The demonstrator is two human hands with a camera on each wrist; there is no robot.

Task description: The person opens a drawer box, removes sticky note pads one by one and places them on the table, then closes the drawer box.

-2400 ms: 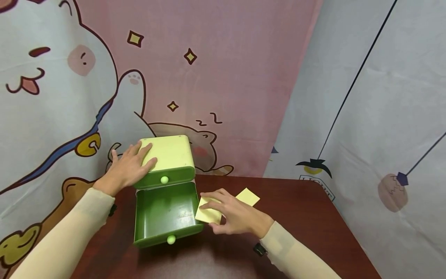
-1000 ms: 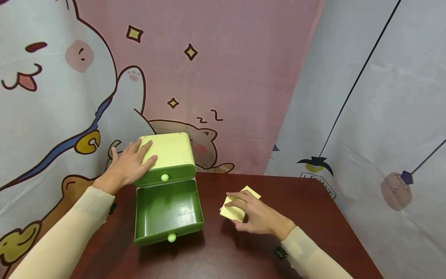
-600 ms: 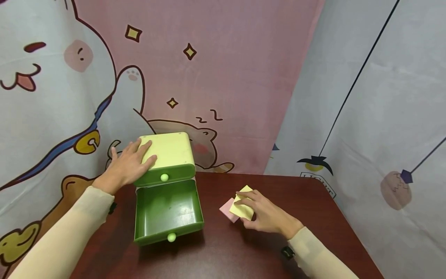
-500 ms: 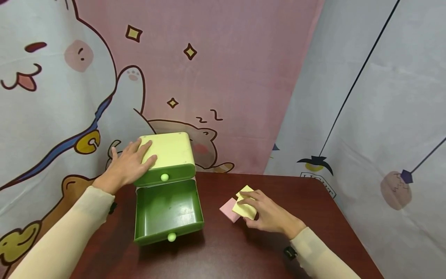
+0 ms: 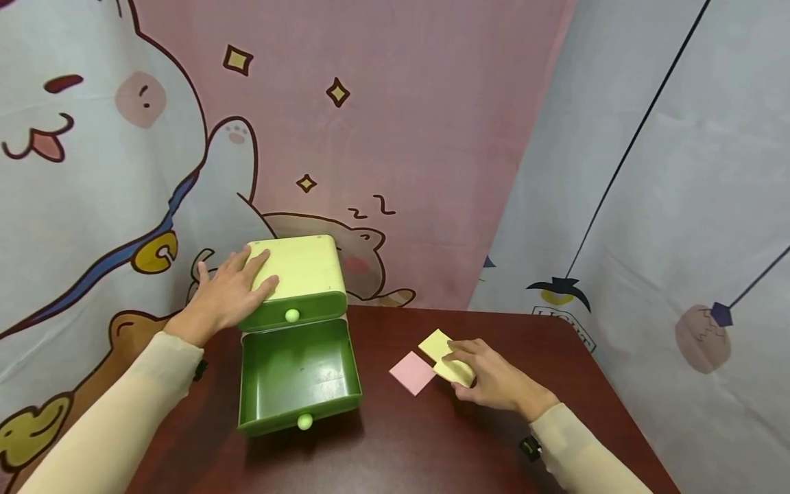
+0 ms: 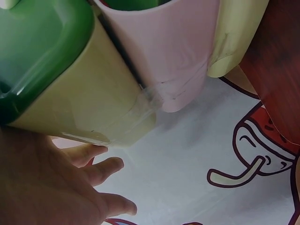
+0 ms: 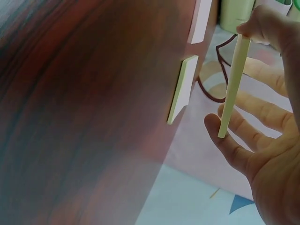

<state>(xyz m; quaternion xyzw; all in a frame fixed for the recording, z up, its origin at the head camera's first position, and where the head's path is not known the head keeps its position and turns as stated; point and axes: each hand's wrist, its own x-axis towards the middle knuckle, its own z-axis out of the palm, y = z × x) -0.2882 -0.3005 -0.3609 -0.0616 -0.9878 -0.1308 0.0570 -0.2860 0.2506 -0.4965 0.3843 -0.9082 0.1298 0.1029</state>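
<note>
My left hand [image 5: 225, 295] rests with spread fingers on the pale yellow top [image 5: 302, 267] of a small drawer cabinet, at its left side. In the left wrist view the fingers of this hand [image 6: 61, 180] lie along the cabinet's yellow casing [image 6: 89, 93]. The cabinet's lower green drawer [image 5: 271, 422] is pulled out. My right hand [image 5: 496, 381] pinches a yellow sticky note pad [image 5: 453, 372] by its edges, thumb opposite fingers, as the right wrist view shows this pad [image 7: 234, 86]. Just left of it lie a pink sticky note pad [image 5: 412, 373] and another yellow pad [image 5: 435, 344].
Everything stands on a dark red-brown table [image 5: 395, 446]. The upper green drawer [image 5: 315, 309] is closed. A cartoon-printed cloth [image 5: 420, 151] hangs behind the table and along its right side.
My right hand has moved right, away from the open drawer, with the yellow pad. The pink pad now lies uncovered on the table. My left hand has stayed on the cabinet.
</note>
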